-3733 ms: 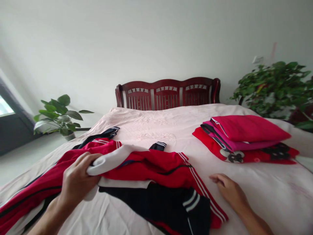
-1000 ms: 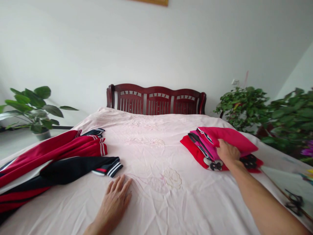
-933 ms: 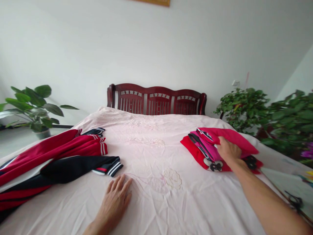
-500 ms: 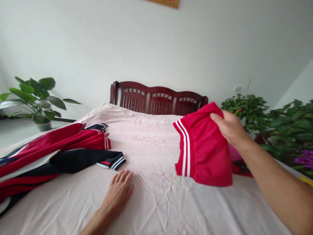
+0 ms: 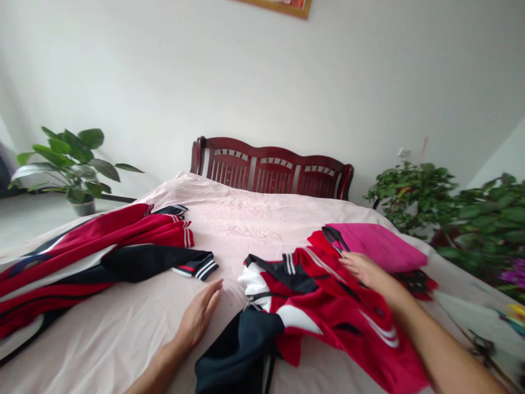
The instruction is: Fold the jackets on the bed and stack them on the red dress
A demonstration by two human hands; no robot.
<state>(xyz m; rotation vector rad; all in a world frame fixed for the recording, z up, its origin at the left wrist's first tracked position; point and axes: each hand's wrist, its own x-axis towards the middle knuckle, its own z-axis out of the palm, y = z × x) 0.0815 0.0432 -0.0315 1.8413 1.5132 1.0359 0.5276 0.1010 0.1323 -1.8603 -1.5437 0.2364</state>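
Observation:
A red, navy and white track jacket [image 5: 324, 317] lies crumpled on the pale pink bedsheet [image 5: 250, 219], its zip showing near the collar. My right hand [image 5: 365, 271] is over its far right side, fingers stretched out and apparently not gripping the cloth. Just left of the jacket, my left hand [image 5: 200, 312] rests on the sheet, open, with its fingers extended and nothing in them. Beyond its fingertips is the striped cuff of the navy sleeve [image 5: 164, 262], among several red and navy garments [image 5: 106, 241] laid out on the left.
A folded pink garment [image 5: 377, 243] lies on darker clothes at the right. Behind the bed stands a dark red wooden headboard [image 5: 270, 167]. Potted plants flank it, one on the left [image 5: 82, 164] and leafy ones on the right [image 5: 414, 191]. A framed picture [image 5: 293, 6] hangs above.
The red cloth with white stripes, earlier held up in my right hand, is down on the bed as part of a jacket. My right hand has lowered and opened. The pink garment is now uncovered.

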